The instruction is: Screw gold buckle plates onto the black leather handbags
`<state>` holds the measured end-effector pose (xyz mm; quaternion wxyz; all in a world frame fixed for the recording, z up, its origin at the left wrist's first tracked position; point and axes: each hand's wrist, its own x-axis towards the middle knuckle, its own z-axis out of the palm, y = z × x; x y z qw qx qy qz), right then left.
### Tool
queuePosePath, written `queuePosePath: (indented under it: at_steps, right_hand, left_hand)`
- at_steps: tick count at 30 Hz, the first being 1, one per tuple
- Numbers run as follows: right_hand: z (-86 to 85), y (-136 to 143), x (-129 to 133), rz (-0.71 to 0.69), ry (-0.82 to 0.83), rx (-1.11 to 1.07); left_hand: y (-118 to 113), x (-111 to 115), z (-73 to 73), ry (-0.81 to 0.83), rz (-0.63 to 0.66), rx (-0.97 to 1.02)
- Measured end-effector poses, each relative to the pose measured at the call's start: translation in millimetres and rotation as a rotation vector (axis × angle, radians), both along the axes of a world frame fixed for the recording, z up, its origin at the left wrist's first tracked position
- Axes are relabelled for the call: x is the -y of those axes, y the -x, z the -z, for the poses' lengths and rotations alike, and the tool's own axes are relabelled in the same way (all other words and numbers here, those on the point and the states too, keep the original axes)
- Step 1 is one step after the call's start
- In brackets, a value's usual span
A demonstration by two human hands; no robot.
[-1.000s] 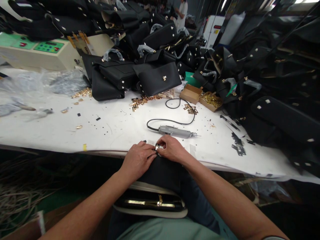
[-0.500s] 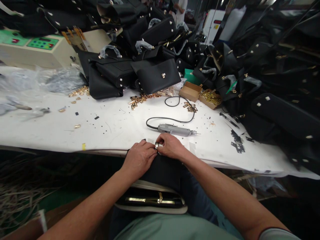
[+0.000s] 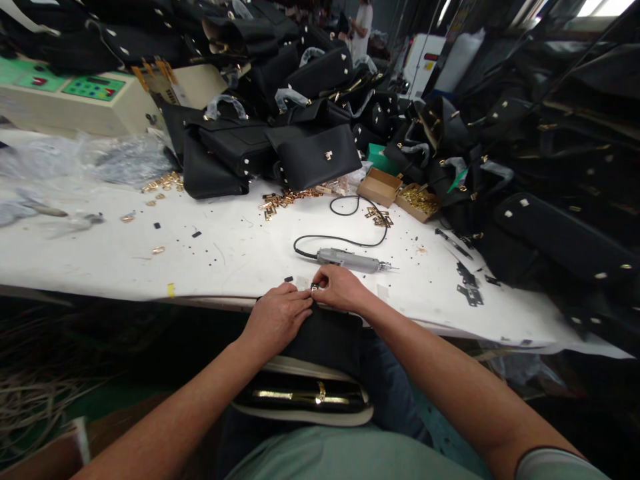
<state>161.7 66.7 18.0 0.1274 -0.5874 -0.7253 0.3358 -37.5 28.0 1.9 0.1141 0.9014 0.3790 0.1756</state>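
A black handbag [image 3: 325,340] lies across my lap, its flap reaching up to the table edge and its zippered mouth [image 3: 300,398] facing me. My left hand [image 3: 281,313] presses on the flap, fingers closed over its far edge. With thumb and forefinger, my right hand [image 3: 337,288] pinches a small metal clasp [image 3: 314,289] at that edge, close to the left fingertips. Just beyond the hands rests a grey electric screwdriver [image 3: 350,260], its bit pointing right and its black cord [image 3: 345,241] looping behind it.
Black handbags [image 3: 320,157] are piled along the back and right. Gold metal fittings [image 3: 285,200] lie scattered near two small cardboard boxes [image 3: 380,187]. Black plates [image 3: 469,285] sit at right, plastic bags [image 3: 120,160] and a beige machine [image 3: 115,110] at left. A person [image 3: 361,27] stands far behind.
My right fingers have closed further over the clasp, covering more of it. My left hand has barely shifted. The whole view has turned slightly.
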Motion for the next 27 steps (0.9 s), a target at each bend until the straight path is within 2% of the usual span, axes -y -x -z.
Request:
queuePosePath:
  at_steps: [6,12,17,27]
  right_hand:
    - [-0.4,2,1,0.027,-0.008,0.020]
    - [-2.3,-6,1,-0.032,0.064,-0.125]
    - [2.7,-4,3,-0.001,-0.018,-0.051]
    - [4.6,0,-1,-0.007,-0.012,0.013]
  left_hand:
    - [-1,-1,-1.4,0.004,-0.008,0.007]
    - [-2,-4,-8.3,0.027,0.024,-0.017]
    - [-1,-9,-14.7,0.078,0.041,-0.059]
    - [-4,-15,-27.2,0.085,0.104,-0.135]
